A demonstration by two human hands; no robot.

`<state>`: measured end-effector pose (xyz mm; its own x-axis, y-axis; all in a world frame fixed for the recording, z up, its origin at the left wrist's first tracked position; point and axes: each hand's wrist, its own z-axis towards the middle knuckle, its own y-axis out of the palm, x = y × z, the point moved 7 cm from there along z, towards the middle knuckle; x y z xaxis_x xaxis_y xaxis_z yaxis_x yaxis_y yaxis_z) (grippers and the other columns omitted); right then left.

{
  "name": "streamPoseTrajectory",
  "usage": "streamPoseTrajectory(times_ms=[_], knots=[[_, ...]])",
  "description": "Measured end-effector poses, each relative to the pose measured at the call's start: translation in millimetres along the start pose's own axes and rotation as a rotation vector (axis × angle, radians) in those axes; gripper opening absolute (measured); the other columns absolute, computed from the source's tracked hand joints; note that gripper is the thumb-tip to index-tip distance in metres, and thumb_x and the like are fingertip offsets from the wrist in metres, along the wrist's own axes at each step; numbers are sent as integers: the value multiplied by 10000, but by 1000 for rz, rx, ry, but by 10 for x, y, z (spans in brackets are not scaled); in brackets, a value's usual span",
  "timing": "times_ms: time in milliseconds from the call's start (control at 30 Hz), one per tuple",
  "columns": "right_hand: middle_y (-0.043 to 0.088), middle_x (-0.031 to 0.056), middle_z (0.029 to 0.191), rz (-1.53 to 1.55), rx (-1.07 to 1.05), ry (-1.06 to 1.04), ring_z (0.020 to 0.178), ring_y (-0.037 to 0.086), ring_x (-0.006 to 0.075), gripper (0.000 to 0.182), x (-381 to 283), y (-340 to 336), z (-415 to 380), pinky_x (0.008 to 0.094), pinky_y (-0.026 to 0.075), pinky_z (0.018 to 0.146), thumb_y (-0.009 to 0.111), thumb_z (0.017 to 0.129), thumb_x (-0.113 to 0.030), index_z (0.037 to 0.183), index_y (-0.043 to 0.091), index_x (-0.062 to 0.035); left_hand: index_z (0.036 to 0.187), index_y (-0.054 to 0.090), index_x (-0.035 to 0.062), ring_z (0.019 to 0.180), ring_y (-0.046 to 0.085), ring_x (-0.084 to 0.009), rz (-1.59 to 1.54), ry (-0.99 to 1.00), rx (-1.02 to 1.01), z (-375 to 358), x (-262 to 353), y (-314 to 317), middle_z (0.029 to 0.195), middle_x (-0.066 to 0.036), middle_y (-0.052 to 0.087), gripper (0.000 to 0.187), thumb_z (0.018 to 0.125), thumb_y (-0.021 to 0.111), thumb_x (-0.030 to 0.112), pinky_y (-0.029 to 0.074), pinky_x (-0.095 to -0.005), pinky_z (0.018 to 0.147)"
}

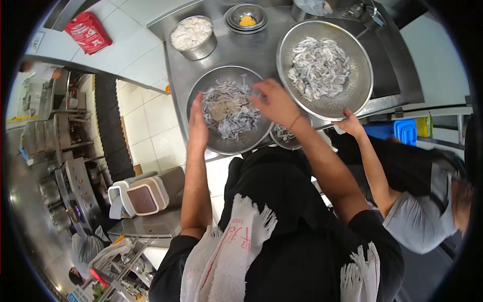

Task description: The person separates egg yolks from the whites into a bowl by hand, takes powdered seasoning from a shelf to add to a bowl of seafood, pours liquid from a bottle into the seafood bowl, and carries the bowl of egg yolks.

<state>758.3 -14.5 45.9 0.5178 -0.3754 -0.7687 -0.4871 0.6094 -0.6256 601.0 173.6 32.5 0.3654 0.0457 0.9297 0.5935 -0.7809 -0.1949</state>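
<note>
A wide steel bowl (234,150) on the counter holds grey-white strips of what looks like squid or octopus (232,129), with a light brown powdery heap (225,107) on top. Against the bowl's left rim is my left hand (198,123), fingers straight and held together. Over the right rim reaches my right hand (276,103), its fingers bent but apart, with nothing visible in them. Just right of it, a perforated steel colander (359,75) is filled with similar pale strips (320,68). A smaller bowl (287,143) of strips sits partly hidden beneath my right forearm.
A co-worker's hand (348,123) grips the colander's near rim. Behind the bowl stand a steel pot (204,50) of white food and stacked small bowls (231,22) with something yellow. A red bag (88,32) lies far left. White-and-brown bins (151,196) stand left of me.
</note>
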Motion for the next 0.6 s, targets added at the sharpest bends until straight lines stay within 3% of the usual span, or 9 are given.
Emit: streamPoseTrajectory(times_ms=[67,167,333,400,433,533,567,600], knots=[[644,178,1125,-2,-44,-55,874,685,326,344,-62,160,-120,412,555,799,711,895,-271,1127,685,-17,1538,387,13,1479,341,-290,-38,-29,-16,-33,-51,-29,1584,-185,386,766,1072,244,604,245,-371,1209],[674,185,1067,86,-100,96,807,686,350,284,-31,117,-327,412,551,788,693,905,-243,1089,690,-26,1539,380,11,1473,352,-293,-48,1,-28,-35,-143,-75,1582,-183,387,759,1072,265,598,252,-388,1212],[710,155,873,65,-23,329,771,687,348,196,263,-439,-964,428,535,725,679,919,-224,997,686,-44,1541,368,6,1463,372,-299,-45,42,-39,-43,-296,-121,1579,-180,389,751,1073,301,589,264,-416,1215],[711,158,876,-53,-81,423,784,690,350,232,620,-465,-1284,437,537,717,677,924,-251,1005,670,-34,1541,363,4,1459,380,-301,-40,60,-40,-24,-393,-148,1577,-178,389,748,1073,315,585,269,-428,1216],[712,159,878,-111,-108,469,790,692,351,250,760,-452,-1422,441,537,714,676,926,-264,1010,662,-29,1520,408,-1,1381,460,-288,24,115,-34,39,-470,-190,1528,-183,451,730,1076,333,574,334,-406,1164],[711,185,882,-415,-21,658,798,688,360,322,905,-557,-1679,452,535,728,670,930,-298,1064,621,-9,1519,412,8,1369,478,-293,35,117,-64,72,-438,-138,1525,-178,459,710,1078,351,562,339,-406,1160],[705,211,905,-486,-53,677,820,708,334,425,1102,-499,-1784,443,578,686,648,953,-321,1179,570,31,1521,405,10,1380,469,-297,22,113,-78,75,-439,-110,1529,-176,452,714,1075,357,565,338,-408,1164],[702,208,925,-277,-45,802,837,712,321,440,1250,-394,-1851,430,594,663,641,961,-321,1199,561,41,1524,399,12,1391,459,-301,8,112,-93,98,-438,-77,1534,-174,445,717,1073,363,568,336,-411,1168]])
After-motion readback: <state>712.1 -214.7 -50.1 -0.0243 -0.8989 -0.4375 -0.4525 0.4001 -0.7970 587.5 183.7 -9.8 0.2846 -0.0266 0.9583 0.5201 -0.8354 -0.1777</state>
